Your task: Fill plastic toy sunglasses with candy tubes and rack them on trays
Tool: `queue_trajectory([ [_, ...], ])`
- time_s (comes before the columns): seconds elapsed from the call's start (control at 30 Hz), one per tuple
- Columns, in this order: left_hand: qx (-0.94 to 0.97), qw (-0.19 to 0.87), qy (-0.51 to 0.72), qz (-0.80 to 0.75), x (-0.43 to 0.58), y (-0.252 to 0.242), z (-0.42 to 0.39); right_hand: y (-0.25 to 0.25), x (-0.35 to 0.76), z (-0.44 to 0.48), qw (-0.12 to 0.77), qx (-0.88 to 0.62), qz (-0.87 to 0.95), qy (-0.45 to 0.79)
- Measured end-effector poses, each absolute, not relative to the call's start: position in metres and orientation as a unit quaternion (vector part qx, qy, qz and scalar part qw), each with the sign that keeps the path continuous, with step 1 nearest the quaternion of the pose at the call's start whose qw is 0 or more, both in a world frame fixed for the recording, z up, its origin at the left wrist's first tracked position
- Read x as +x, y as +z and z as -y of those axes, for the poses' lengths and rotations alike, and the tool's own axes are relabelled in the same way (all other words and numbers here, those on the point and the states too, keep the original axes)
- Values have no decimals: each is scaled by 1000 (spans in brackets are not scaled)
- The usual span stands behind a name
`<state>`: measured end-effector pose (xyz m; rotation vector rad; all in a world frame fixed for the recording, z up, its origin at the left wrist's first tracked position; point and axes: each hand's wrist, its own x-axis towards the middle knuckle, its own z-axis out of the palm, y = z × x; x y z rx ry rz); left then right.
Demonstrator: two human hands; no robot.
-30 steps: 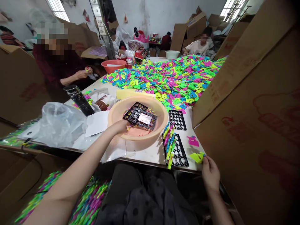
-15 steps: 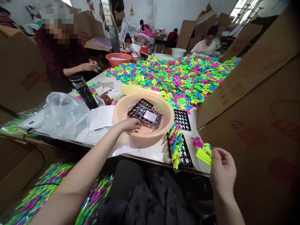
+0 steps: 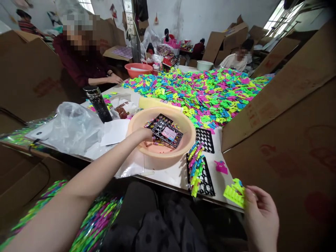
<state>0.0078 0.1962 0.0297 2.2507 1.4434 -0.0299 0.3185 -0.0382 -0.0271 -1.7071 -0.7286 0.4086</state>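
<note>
My left hand (image 3: 146, 134) reaches over the near left rim of a peach basin (image 3: 133, 120); its fingers are hidden beside a black perforated tray (image 3: 160, 130) with a pink label, above small colourful pieces. My right hand (image 3: 259, 210) pinches a yellow-green plastic piece (image 3: 234, 193) with a bit of blue behind it, at the table's right front edge. Left of it, a row of colourful plastic pieces (image 3: 196, 166) stands on another black perforated tray (image 3: 207, 182). A magenta piece (image 3: 221, 167) lies between that tray and my right hand.
Behind the basin spreads a large heap of colourful pieces (image 3: 204, 91). A tall cardboard box (image 3: 278, 150) borders the right side. To the left are a dark flask (image 3: 98, 105), a clear plastic bag (image 3: 76, 126) and white paper (image 3: 114, 132). A person in dark red sits at the far left.
My left hand has gone further in beside the tray. My right hand, with the yellow-green piece, has moved down and right, away from the magenta piece. The other person's hand now rests at the table edge.
</note>
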Motion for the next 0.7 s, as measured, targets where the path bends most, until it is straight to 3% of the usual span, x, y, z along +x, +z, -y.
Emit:
queue_trajectory([
  [0.13,814,290,43,-501,5,57,-135,-18,314,41,594,-700,318,236],
  [0.23,729,513,275,-360,20,61,-70,-3,287,40,601,-668,352,262],
  [0.37,623,674,272,-290,48,49,-11,16,239,36,565,-617,450,313],
  [0.53,560,640,378,-365,60,23,2,19,209,33,496,-537,616,292],
  [0.7,576,583,396,-414,56,12,5,11,201,35,476,-570,627,236],
])
